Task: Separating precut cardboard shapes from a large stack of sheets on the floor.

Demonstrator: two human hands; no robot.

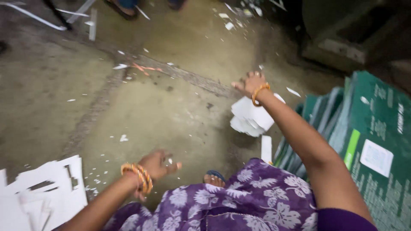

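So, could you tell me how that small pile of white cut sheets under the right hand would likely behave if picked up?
The pile of white sheets looks thin and flat, so probably light and bendy. Its fanned, uneven edges suggest loose sheets that may slide apart under the right hand.

Purple floral dress (239, 201), gold bangles (139, 176) both wrists.

Green printed sheets (376, 141) lean in a stack at my floor's (171, 111) right edge. White cut-out card (47, 192) lies at the lower left corner. Paper scraps (122, 66) dot the concrete, with white strips (92, 19) along the top edge near someone's sandalled feet (124, 6).
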